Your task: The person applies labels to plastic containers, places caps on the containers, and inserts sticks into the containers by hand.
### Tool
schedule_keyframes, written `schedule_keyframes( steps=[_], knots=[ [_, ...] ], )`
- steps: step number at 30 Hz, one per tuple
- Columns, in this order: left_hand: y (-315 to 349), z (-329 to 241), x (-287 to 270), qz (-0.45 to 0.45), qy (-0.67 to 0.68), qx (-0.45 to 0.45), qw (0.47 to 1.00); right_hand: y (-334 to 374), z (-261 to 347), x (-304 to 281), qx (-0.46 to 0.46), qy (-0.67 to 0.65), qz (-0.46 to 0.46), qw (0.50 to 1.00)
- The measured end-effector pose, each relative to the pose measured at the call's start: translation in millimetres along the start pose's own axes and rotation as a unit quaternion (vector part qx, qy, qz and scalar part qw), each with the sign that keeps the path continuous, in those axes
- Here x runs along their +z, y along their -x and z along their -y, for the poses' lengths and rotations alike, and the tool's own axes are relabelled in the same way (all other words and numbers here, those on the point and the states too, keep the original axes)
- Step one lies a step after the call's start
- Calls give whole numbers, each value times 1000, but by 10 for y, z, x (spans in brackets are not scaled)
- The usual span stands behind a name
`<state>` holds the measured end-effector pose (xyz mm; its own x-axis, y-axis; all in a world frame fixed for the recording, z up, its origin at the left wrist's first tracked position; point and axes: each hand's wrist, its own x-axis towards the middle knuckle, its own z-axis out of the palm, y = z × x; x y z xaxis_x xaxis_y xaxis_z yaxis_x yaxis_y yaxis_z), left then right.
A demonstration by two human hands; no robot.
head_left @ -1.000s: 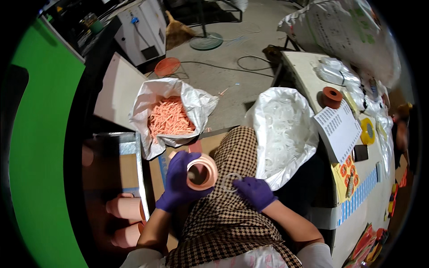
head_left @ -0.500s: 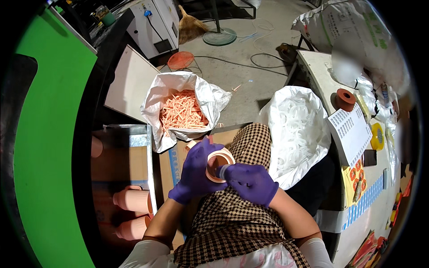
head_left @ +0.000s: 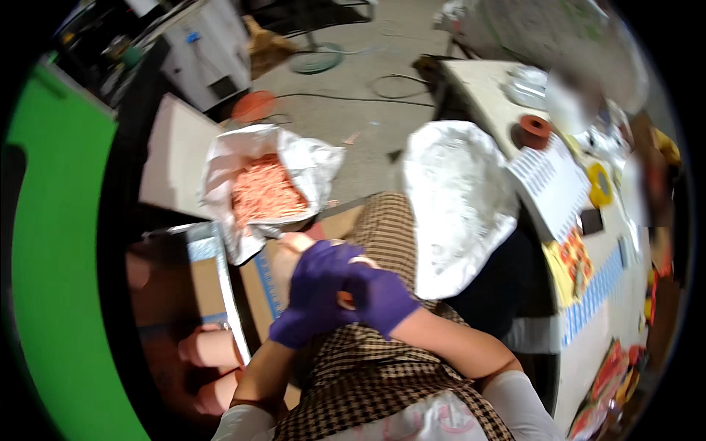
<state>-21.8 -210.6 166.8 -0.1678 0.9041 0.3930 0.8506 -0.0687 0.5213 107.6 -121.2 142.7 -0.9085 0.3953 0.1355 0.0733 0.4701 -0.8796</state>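
Observation:
A peach-pink cup [head_left: 287, 263] is held over my lap, its body partly hidden by purple gloves. My left hand [head_left: 312, 294] is closed around it. Across the cup's mouth lies my right hand [head_left: 382, 300], fingers curled in and overlapping the left; whatever they pinch is hidden. Bits of the pink rim show above and below the right fingers. Ahead to the left stands a white sack of thin pink sticks [head_left: 266, 192]. A white sack of clear-white rings [head_left: 460, 198] is beside my right knee. The picture is somewhat smeared by motion.
More pink cups [head_left: 215, 348] lie in a box at the left, behind a metal edge [head_left: 229, 294]. A green panel [head_left: 55, 257] borders the far left. The right-hand table [head_left: 471, 77] bears a brown roll [head_left: 535, 132], papers [head_left: 551, 184] and yellow tape [head_left: 599, 184].
My right hand has moved left and over the cup's mouth, covering most of the opening that showed before. The cup has tilted toward the left. The whole view has shifted.

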Motion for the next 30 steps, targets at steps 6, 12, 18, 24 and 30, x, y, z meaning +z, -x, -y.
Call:
schedule_keyframes(
  steps=[6, 12, 18, 24, 30],
  knots=[
    [90, -127, 87, 57, -51, -17, 997, 113, -130, -197, -252, 149, 67, 954],
    [-326, -417, 115, 58, -99, 215, 970, 1131, -296, -669, -143, -55, -181, 971],
    [-275, -625, 545, 165, -162, 532, 814, 3274, -700, -1937, 146, 444, -526, 711],
    [110, -287, 1543, -87, -518, 713, 464, 4299, -1236, -2122, 258, 376, -510, 729],
    [-79, -483, 1413, 280, -85, 567, 770, 4253, -1203, -2021, 233, 395, -562, 688]
  ],
)
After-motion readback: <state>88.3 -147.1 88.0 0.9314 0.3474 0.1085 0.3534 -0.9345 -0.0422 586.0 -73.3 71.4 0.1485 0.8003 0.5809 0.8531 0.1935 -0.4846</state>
